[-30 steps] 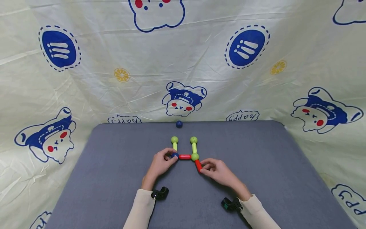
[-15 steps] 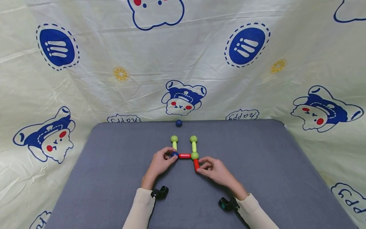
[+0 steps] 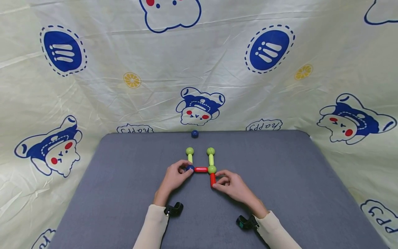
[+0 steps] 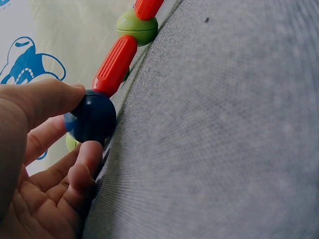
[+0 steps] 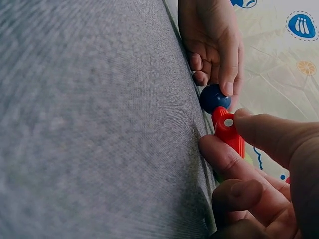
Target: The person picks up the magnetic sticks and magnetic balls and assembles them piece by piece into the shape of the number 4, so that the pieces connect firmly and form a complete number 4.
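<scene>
On the table lies a joined figure of magnetic-looking building balls and rods. My left hand (image 3: 174, 176) pinches its dark blue ball (image 4: 92, 119) between thumb and fingers. From that ball a red rod (image 3: 201, 169) runs right to a green ball (image 3: 212, 169). My right hand (image 3: 233, 186) holds the near end of a second red rod (image 3: 212, 180) by thumb and fingers; its far end meets the green ball. Two light green rods, left (image 3: 190, 158) and right (image 3: 211, 159), point away from me, each tipped with a green ball.
A loose dark blue ball (image 3: 194, 134) sits at the far edge of the grey cloth-covered table (image 3: 130, 190). Behind and beside it hangs a pale printed sheet (image 3: 217, 62). A black wrist camera sits at each sleeve.
The second red rod has swung left, from slanting right to pointing almost straight toward me. My right hand has shifted slightly left with it. The left hand stays on the blue ball.
</scene>
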